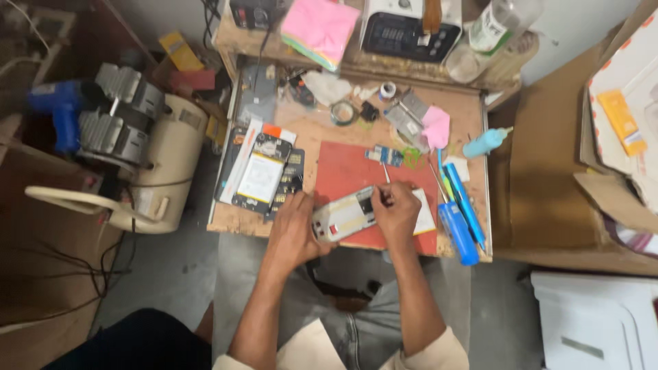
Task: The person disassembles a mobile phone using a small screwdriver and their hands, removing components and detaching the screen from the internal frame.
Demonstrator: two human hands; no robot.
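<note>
Two bare forearms run up from the lower edge, each ending in short cream-coloured fabric sleeves rolled near the elbow. The left hand (293, 226) and right hand (396, 214) wear no gloves. Grey trousers cover the lap.

The right hand (396, 212) hides the tool's grip and part of the opened phone (345, 216).

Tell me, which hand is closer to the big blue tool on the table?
Right. The right hand sits just beside the blue tool, while the left hand is farther away, across the opened phone.
</note>
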